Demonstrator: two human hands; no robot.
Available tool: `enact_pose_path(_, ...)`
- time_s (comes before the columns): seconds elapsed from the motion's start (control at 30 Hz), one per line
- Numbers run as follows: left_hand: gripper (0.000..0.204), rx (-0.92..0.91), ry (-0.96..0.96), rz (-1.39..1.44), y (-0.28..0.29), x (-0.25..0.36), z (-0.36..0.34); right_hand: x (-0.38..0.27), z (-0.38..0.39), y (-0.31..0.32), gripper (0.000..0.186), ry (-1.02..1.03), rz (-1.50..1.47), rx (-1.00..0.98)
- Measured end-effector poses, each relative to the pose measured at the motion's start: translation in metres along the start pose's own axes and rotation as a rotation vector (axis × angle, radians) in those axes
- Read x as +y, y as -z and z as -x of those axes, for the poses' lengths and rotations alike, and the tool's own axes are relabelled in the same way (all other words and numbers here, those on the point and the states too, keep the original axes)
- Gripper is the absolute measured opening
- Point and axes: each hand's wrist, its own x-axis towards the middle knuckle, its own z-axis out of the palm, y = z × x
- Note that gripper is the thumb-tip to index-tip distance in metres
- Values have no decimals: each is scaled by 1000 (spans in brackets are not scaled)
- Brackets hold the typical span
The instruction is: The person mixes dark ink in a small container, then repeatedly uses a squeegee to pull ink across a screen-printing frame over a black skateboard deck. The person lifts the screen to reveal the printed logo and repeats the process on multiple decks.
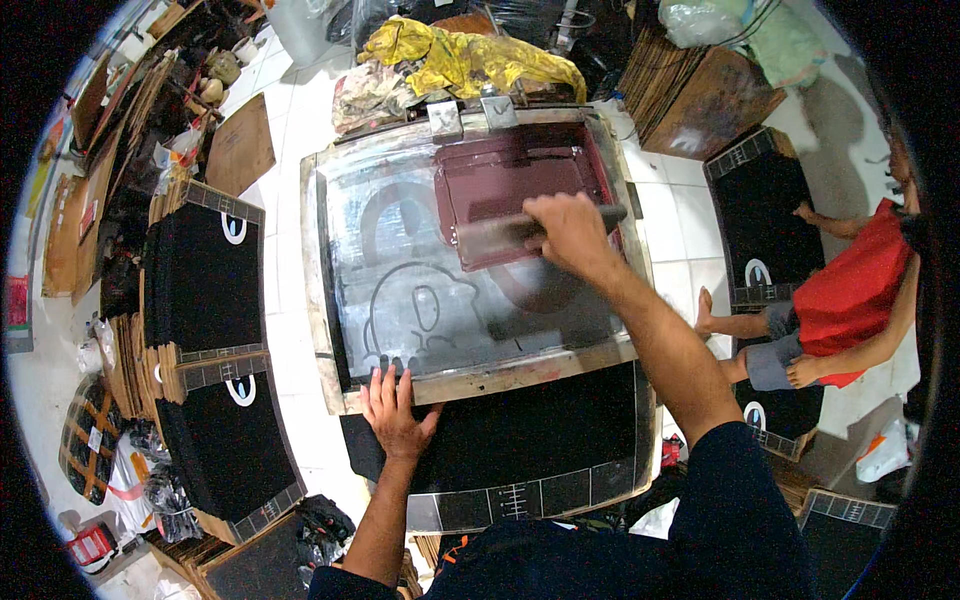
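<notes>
A wood-edged printing screen (318,260) lies in front of me, its grey mesh marked with a cartoon outline. Dark red ink (500,185) covers the mesh's far right part. My right hand (572,232) is wrapped round a squeegee (490,235), which lies across the near part of the ink and is somewhat blurred. My left hand (397,412) rests with fingers stretched over the screen's near left edge. Black fabric (540,430) on a board shows beneath that near edge. Two metal clamps (445,120) sit at the screen's far edge.
Boards with black fabric (210,275) and white-and-blue eye prints stand to the left, others to the right. A person in a red top (850,290) sits at right, touching one. Yellow-stained cloth (460,55) lies beyond the screen. Cardboard sheets (665,80) are stacked at far right.
</notes>
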Motion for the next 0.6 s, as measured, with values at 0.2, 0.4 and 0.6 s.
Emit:
enact_pose_path(0.2,84,11,-10,17,1,1,2,27,-50,-17,47,42,31,142)
enact_pose_path(0.4,80,20,-2,-26,3,4,0,62,-145,-34,39,1,12,260)
enact_pose_path(0.6,80,6,-2,-5,3,4,1,10,-49,-41,27,20,86,481)
